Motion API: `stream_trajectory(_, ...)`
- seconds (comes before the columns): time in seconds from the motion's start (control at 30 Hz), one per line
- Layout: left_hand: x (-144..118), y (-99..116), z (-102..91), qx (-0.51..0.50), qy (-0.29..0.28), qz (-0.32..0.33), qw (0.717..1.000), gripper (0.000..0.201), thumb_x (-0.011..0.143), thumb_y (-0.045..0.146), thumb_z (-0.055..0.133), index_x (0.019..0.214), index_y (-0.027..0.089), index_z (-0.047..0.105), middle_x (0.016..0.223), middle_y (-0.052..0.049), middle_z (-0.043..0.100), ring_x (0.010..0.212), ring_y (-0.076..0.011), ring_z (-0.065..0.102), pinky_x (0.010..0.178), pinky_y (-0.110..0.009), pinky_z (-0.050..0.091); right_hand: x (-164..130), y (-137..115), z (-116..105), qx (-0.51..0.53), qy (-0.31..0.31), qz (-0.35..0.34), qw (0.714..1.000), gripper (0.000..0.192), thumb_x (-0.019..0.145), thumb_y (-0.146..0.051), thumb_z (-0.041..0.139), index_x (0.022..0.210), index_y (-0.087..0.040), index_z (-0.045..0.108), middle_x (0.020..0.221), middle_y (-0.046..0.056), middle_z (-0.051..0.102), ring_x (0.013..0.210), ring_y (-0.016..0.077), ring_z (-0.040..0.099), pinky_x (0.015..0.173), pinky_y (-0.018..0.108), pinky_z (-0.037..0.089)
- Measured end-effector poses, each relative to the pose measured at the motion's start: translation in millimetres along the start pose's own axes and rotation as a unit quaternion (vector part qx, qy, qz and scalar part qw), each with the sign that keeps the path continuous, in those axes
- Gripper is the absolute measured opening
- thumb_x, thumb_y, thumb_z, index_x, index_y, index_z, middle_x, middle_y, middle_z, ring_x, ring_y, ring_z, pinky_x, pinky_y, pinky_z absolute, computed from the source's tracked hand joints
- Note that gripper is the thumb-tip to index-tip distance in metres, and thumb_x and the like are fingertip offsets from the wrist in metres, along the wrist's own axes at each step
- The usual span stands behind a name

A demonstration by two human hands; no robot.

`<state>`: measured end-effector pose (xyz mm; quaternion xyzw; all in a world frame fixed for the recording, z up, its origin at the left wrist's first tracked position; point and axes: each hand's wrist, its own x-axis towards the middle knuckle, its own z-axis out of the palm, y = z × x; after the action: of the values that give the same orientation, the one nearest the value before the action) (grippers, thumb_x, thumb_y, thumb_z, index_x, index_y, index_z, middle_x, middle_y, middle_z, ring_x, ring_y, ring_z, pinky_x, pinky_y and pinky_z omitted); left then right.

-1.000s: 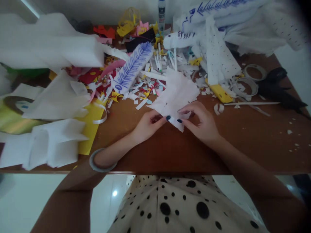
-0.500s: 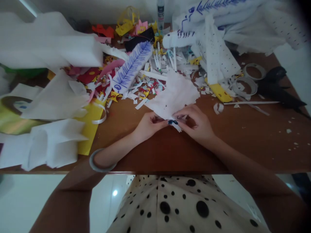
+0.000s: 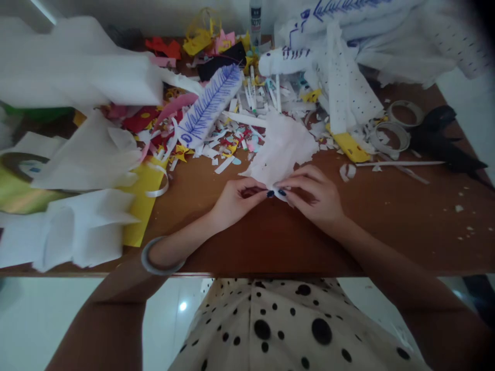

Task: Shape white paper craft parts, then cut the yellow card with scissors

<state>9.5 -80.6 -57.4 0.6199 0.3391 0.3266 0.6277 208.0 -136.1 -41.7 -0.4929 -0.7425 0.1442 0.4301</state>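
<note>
A thin white sheet of paper [image 3: 285, 147] with ragged edges lies in front of me, its near end bunched between my fingers. My left hand [image 3: 242, 201] pinches that near end from the left, thumb and forefinger together. From the right, my right hand [image 3: 315, 196] pinches the same end, so the two dark-nailed thumbs almost meet. A small flap of the paper sticks out below the thumbs. Beyond the sheet lie many scraps [image 3: 232, 147] and a white feather-shaped piece [image 3: 211, 105] with blue pen lines.
Rolls of tape [image 3: 390, 138] and a black bundle [image 3: 444, 134] lie at the right. Yellow paper [image 3: 145, 206] and folded white sheets [image 3: 93, 226] cover the left side of the table. A bottle [image 3: 256, 23] stands at the back, near a dotted white piece [image 3: 353, 87].
The paper's left corner has drawn in to the right, and its near end is more gathered. My thumbs have parted slightly; the flap below them has shifted right.
</note>
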Motion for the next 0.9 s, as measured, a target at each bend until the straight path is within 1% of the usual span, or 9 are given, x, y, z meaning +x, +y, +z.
stream_trajectory(0.13,-1.2,-0.7,0.2,0.01,-0.012,0.021,1.0,0.026,0.076,0.038,0.072,0.086,0.014,0.071,0.082,-0.005,0.073,0.075,-0.0138,0.067,0.071,-0.023,0.053,0.0,-0.3,0.0,0.017,-0.005,-0.005,1.0,0.019,0.085,-0.016,0.061,0.097,-0.027,0.071,0.087,0.004,0.065,0.082,0.0164,0.061,0.076,0.031,0.051)
stream_trajectory(0.23,-1.9,-1.7,-0.1,0.009,-0.024,0.027,0.999,0.025,0.078,0.037,0.071,0.089,0.015,0.071,0.084,-0.005,0.073,0.076,-0.0142,0.067,0.072,-0.024,0.053,-0.8,-0.6,0.6,0.04,-0.015,0.004,0.999,0.02,0.085,-0.016,0.061,0.098,-0.027,0.071,0.089,0.004,0.067,0.083,0.0161,0.063,0.077,0.031,0.052)
stream_trajectory(0.33,-2.7,-1.5,-0.4,0.015,-0.03,0.024,0.999,0.024,0.08,0.035,0.069,0.091,0.014,0.07,0.085,-0.006,0.073,0.076,-0.0142,0.067,0.073,-0.025,0.053,-1.8,-1.0,1.2,0.071,-0.026,0.034,0.997,0.019,0.084,-0.019,0.063,0.1,-0.026,0.071,0.091,0.004,0.068,0.083,0.0155,0.064,0.077,0.03,0.052)
stream_trajectory(0.47,-4.0,-0.8,0.0,0.046,-0.029,0.029,0.998,0.019,0.082,0.031,0.067,0.092,0.015,0.07,0.084,-0.005,0.072,0.075,-0.0134,0.066,0.073,-0.024,0.052,-1.5,-2.0,1.5,0.115,-0.051,0.093,0.988,0.017,0.084,-0.022,0.064,0.099,-0.025,0.071,0.093,0.003,0.068,0.082,0.0147,0.065,0.074,0.028,0.053)
stream_trajectory(0.67,-5.2,-0.5,0.1,0.117,-0.03,0.061,0.991,0.014,0.083,0.026,0.065,0.089,0.015,0.07,0.08,-0.004,0.071,0.071,-0.0114,0.063,0.068,-0.022,0.05,0.0,-3.3,1.7,0.159,-0.08,0.161,0.971,0.013,0.083,-0.022,0.064,0.092,-0.024,0.073,0.09,0.003,0.07,0.086,0.0157,0.066,0.077,0.028,0.051)
stream_trajectory(0.77,-5.7,0.1,-0.3,0.137,-0.036,0.057,0.988,0.014,0.083,0.026,0.063,0.088,0.014,0.069,0.077,-0.004,0.07,0.068,-0.0112,0.061,0.065,-0.022,0.049,-0.2,-3.5,1.9,0.171,-0.09,0.18,0.965,0.012,0.083,-0.023,0.065,0.091,-0.025,0.074,0.089,0.002,0.071,0.084,0.0154,0.065,0.077,0.028,0.05)
stream_trajectory(0.9,-5.4,0.3,-0.5,0.142,-0.046,0.055,0.987,0.013,0.083,0.025,0.062,0.087,0.015,0.069,0.077,-0.003,0.069,0.067,-0.0107,0.06,0.064,-0.021,0.048,0.2,-2.6,1.5,0.187,-0.098,0.187,0.959,0.012,0.083,-0.025,0.065,0.09,-0.027,0.075,0.088,0.001,0.071,0.085,0.0153,0.065,0.078,0.028,0.05)
